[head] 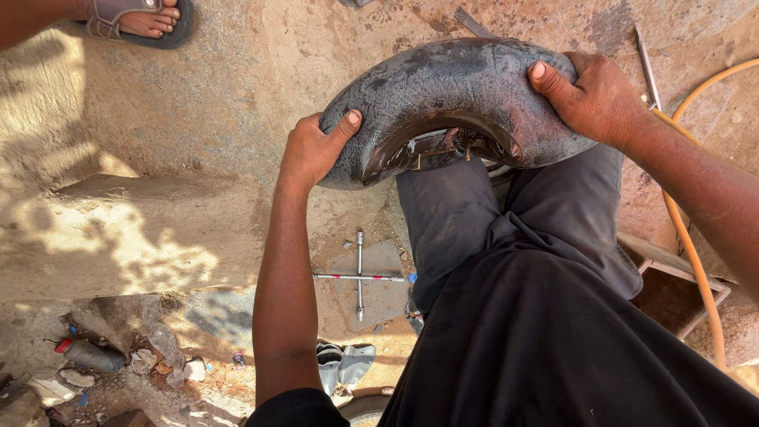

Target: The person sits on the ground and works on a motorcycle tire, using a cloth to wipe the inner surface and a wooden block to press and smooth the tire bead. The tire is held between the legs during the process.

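Two bare hands grip a dark, dusty rubber inner tube (466, 95), which is held in front of the person, above the raised knee in dark grey trousers (506, 229). The left hand (312, 150) clasps the tube's left end, its thumb pressed over the outer curve and its fingers (296, 126) wrapped round the far side. The right hand (593, 99) clamps the right end the same way, thumb pointing inward along the top of the rubber. Both sets of fingers are closed on the tube, which arches upward between them, its inner edge showing a reddish-brown rim.

Below, on the sandy concrete floor (198, 103), a metal cross wrench (358, 277) lies flat between the left forearm and the trouser leg. An orange hose (696, 253) runs down the right side, passing beside a rusty metal frame (672, 277). Near the lower left, rubble and litter lie with a small grey bottle with a red cap (87, 353). A pair of grey shoes (344, 364) sits near the left elbow. At the top left, another person's sandalled foot (142, 20) rests on the floor, well apart from the hands.
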